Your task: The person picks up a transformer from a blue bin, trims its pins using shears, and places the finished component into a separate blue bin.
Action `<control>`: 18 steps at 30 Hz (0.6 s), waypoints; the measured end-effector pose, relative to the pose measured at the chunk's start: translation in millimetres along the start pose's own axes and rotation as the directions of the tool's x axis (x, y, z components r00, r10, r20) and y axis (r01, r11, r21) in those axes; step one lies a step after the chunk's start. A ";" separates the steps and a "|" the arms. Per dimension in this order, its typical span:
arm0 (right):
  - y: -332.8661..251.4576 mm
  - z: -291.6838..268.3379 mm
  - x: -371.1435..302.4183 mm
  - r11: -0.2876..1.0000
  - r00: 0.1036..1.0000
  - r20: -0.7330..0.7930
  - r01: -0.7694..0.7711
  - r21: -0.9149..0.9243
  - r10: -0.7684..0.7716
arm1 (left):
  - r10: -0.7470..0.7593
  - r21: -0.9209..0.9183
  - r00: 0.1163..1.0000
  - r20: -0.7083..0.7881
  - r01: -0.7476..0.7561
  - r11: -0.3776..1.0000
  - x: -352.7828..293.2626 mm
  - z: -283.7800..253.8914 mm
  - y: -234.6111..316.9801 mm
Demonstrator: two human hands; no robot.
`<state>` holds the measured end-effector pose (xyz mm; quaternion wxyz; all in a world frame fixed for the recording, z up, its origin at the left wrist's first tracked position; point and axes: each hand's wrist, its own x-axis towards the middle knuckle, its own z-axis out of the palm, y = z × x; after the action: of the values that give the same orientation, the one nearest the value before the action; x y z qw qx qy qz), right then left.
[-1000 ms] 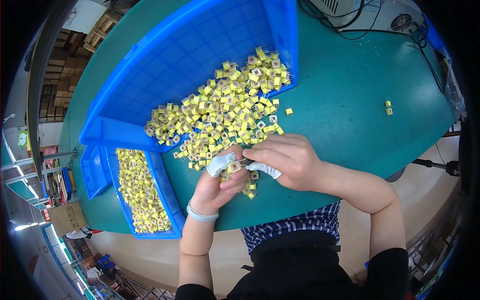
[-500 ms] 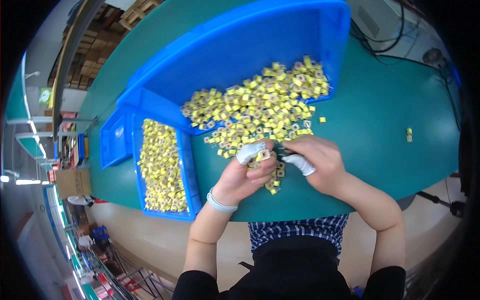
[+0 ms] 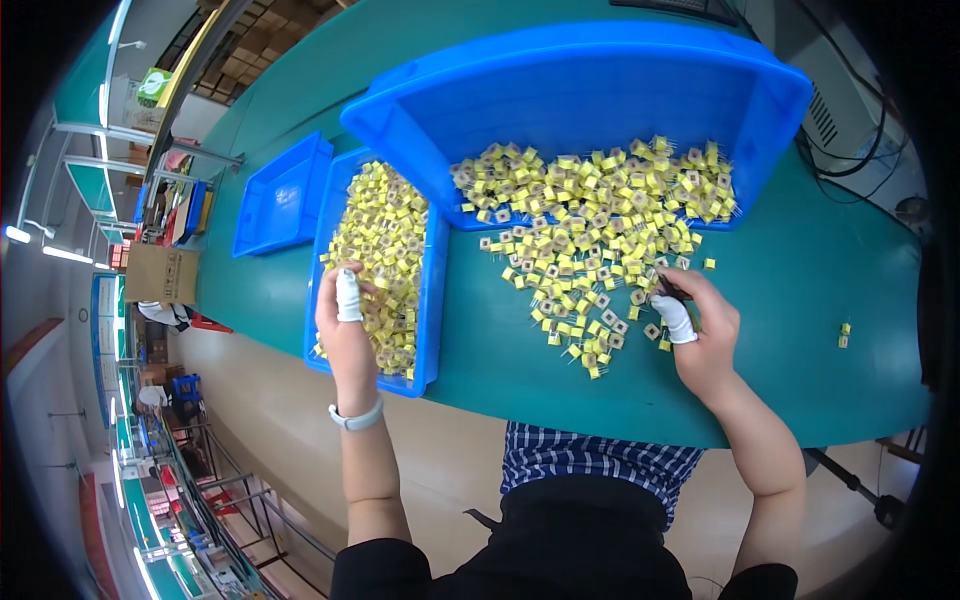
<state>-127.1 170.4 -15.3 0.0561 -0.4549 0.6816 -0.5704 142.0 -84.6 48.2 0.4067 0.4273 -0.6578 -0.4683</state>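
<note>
Head view. Hands well apart. Left hand [image 3: 345,335] over left edge of narrow bin [image 3: 432,290], fingers loosely curled; cannot tell whether gripping anything. Right hand [image 3: 712,335] at heap's right side, pinched on dark tool [image 3: 672,288], tip unclear. Parts [image 3: 600,222] heaped from tilted large bin [image 3: 600,110] toward front edge of table [image 3: 500,370]; more inside narrow bin.

Possible faults: parts bent by too tight a pinch; spilled outside narrow bin by release at its left edge; swept off table's front edge by forearm.

In the way: narrow bin's right rim, between hands; large bin's wall, behind heap. Also noted: tray [image 3: 285,195] near table's left edge, stray pair [image 3: 844,340] near right edge, machine [image 3: 830,120] at far right corner.
</note>
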 end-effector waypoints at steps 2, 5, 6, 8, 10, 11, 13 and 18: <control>0.2 0.4 0.5 1.000 1.000 0.006 0.011 0.003 -0.011 | 0.141 0.300 0.990 0.012 -0.138 0.944 10.5 -17.2 -3.1; 2.3 0.7 0.0 1.000 1.000 0.015 0.011 0.012 -0.012 | 0.172 0.304 0.983 0.069 -0.185 0.935 24.2 -33.7 -6.9; 3.2 0.5 -0.1 1.000 1.000 0.006 0.010 0.009 -0.010 | 0.081 0.271 0.996 0.038 -0.088 0.958 23.6 -34.8 -5.0; 4.3 -0.4 0.2 1.000 1.000 -0.004 0.008 0.003 -0.008 | 0.098 0.261 0.995 0.030 -0.102 0.960 27.0 -35.6 -2.3; 5.3 -2.3 0.7 1.000 1.000 -0.008 -0.006 0.000 0.006 | 0.113 0.251 0.993 0.025 -0.115 0.961 26.4 -33.5 0.4; 5.8 -2.8 0.8 1.000 1.000 -0.010 -0.009 -0.007 0.009 | 0.201 0.312 0.980 0.005 -0.193 0.930 24.0 -30.5 1.6; 6.0 -1.9 1.6 1.000 1.000 -0.011 0.019 -0.004 -0.019 | 0.374 0.430 0.927 -0.017 -0.331 0.840 16.6 -22.2 4.6; 10.7 -0.6 0.1 1.000 1.000 -0.013 0.001 0.006 -0.001 | 0.454 0.431 0.739 0.498 -0.665 0.610 -27.9 36.5 26.7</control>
<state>-133.5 170.1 -23.9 0.0529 -0.4513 0.6802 -0.5752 111.5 -43.3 61.8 0.2624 0.2115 -0.9287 -0.1547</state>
